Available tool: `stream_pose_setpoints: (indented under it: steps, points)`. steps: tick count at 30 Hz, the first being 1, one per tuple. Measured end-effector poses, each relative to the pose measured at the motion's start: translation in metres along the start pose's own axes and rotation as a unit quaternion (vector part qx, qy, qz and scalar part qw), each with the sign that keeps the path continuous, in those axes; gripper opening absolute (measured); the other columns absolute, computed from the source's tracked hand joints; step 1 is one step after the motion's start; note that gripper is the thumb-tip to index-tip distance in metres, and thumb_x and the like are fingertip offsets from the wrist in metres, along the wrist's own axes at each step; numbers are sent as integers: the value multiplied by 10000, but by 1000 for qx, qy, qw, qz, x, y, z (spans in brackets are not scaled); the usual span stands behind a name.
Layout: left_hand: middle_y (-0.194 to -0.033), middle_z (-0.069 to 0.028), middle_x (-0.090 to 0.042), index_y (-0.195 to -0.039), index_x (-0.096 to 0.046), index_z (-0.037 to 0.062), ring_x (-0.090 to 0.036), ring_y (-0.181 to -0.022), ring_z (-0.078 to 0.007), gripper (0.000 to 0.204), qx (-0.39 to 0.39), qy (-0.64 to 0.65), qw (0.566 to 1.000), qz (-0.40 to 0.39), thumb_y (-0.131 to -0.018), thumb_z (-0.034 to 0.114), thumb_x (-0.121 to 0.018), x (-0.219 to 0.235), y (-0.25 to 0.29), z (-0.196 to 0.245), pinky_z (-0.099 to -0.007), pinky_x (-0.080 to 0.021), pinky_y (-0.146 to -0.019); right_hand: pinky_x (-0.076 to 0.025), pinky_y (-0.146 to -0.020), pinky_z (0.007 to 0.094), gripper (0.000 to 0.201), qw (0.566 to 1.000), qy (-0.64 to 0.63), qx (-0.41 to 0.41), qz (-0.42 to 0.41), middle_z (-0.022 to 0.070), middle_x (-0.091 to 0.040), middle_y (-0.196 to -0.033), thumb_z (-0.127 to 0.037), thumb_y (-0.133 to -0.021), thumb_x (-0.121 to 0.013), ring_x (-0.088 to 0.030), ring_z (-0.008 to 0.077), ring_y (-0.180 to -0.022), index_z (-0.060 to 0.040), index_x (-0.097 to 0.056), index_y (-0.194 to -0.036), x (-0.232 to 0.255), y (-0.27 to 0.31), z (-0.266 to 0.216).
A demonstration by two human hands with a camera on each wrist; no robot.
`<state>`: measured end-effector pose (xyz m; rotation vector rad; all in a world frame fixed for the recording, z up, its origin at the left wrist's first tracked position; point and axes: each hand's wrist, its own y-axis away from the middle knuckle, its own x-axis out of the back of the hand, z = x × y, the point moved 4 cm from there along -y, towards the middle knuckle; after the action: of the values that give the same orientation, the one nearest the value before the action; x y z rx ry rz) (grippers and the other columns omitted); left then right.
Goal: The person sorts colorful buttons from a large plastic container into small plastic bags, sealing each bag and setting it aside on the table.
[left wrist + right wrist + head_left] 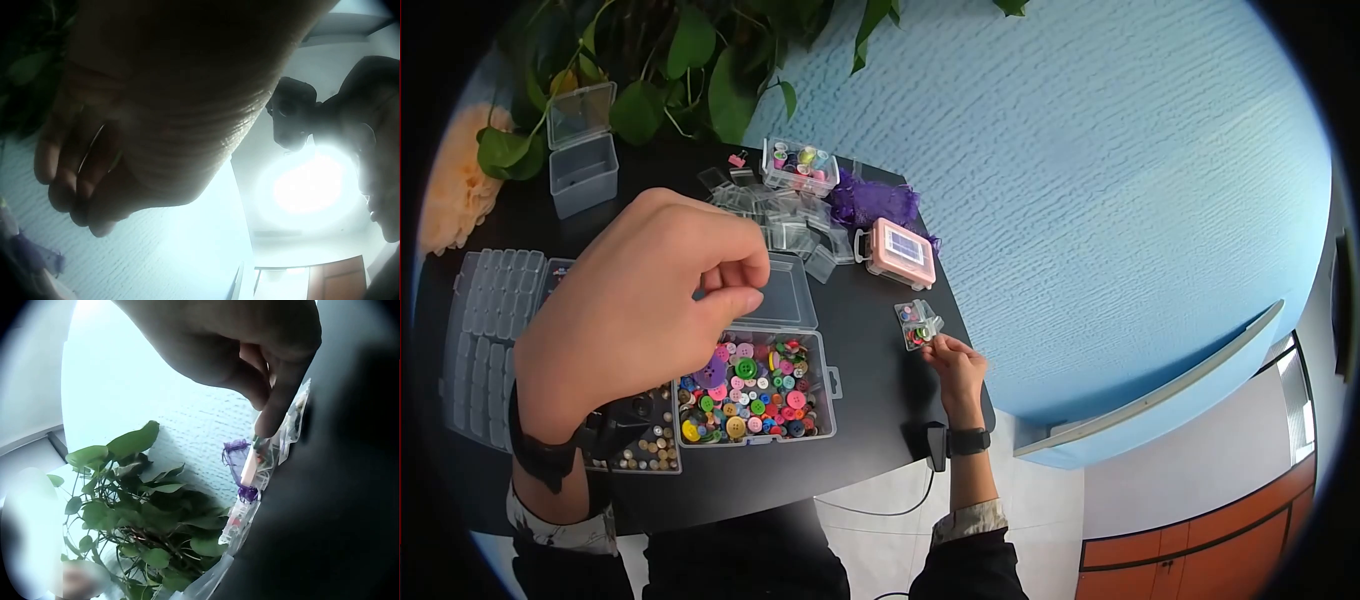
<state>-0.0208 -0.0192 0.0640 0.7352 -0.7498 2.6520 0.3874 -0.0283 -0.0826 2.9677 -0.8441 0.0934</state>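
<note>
My left hand (645, 300) is raised over the left part of a clear box of colourful buttons (832, 415), its fingers loosely curled. The left wrist view shows the same hand (131, 144) with bent fingers and nothing visible in them. At the table's right side, my right hand (958, 375) pinches the lower edge of a small clear bag (912, 318) with colourful buttons inside. Seen from the right wrist, the thumb and forefinger of that hand (250, 350) come together at the bag (294, 425). The fingers partly cover the bag.
Empty clear bags (785, 215) lie behind the button box, near a tub of small spools (800, 168), purple mesh (875, 200) and a pink case (902, 250). At left are a compartment tray (495, 300) and an open clear box (585, 175). Leaves (730, 95) overhang the back.
</note>
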Motion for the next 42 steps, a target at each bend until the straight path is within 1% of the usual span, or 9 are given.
stream_pose_setpoints:
  steps: [3,9,11,16,19,23,32,35,42]
  points:
    - [-694,-86,-615,-779,-631,-37,-591,-636,-167,107,7,-10,1000,-3,-732,-40,-727,3,0,-3,-285,-465,-614,-581,-713,267,247,999,-28,-29,10,178,-698,-915,4,-906,-640,-699,204,-780,170,-627,-1089,-1,-5,6]
    - [-690,-92,-624,-780,-636,-43,-598,-624,-169,90,9,-13,1000,-19,-742,-36,-718,4,-1,-7,-285,-468,-603,-605,-768,312,441,998,-33,22,50,239,-652,-1088,6,-886,-666,-712,289,-917,191,-496,-1248,-3,-4,-3]
    - [-694,-91,-628,-795,-644,-43,-598,-626,-168,90,6,-23,999,-22,-744,-34,-718,4,0,-8,-285,-469,-605,-611,-709,311,444,995,-4,79,57,234,-684,-1010,18,-878,-659,-720,276,-880,173,-516,-1268,-7,-2,-12]
    - [-712,-87,-647,-946,-688,-34,-596,-625,-175,183,18,-35,999,13,-766,-16,-711,5,0,-7,-288,-474,-610,-593,-657,287,335,995,52,80,16,180,-707,-946,-11,-875,-673,-724,240,-835,137,-614,-1169,-34,4,-36]
    - [-727,-94,-657,-966,-690,-30,-601,-632,-182,193,36,-37,999,0,-775,-11,-707,4,-2,-8,-292,-479,-613,-544,-574,257,182,982,115,51,-143,107,-720,-905,-82,-875,-706,-707,179,-728,65,-715,-983,-70,0,-38]
    - [-739,-101,-662,-963,-688,-35,-613,-640,-192,192,38,-47,998,-19,-773,-18,-708,2,-4,-16,-294,-481,-608,-515,-514,237,209,951,213,71,-214,93,-713,-805,-123,-874,-716,-677,139,-618,66,-713,-964,-119,-7,-37]
    - [-783,-117,-666,-932,-677,-33,-655,-680,-218,162,16,-86,996,5,-776,-37,-720,5,-3,-16,-307,-512,-616,-481,-428,278,397,936,253,130,-205,152,-709,-870,-154,-809,-762,-654,145,-546,116,-653,-1079,-179,-59,-34]
    - [-790,-114,-667,-932,-677,-30,-658,-685,-213,163,22,-89,996,4,-776,-32,-726,6,-5,-22,-305,-514,-617,-485,-444,296,475,927,280,183,-171,144,-674,-742,-161,-748,-799,-654,182,-537,113,-629,-1097,-190,-67,-27]
    - [-792,-113,-665,-930,-678,-25,-661,-692,-211,161,21,-117,993,14,-776,-35,-725,5,-6,-25,-308,-512,-611,-511,-480,316,531,928,314,144,-143,164,-686,-749,-129,-702,-794,-669,188,-549,144,-610,-1119,-190,-76,-23]
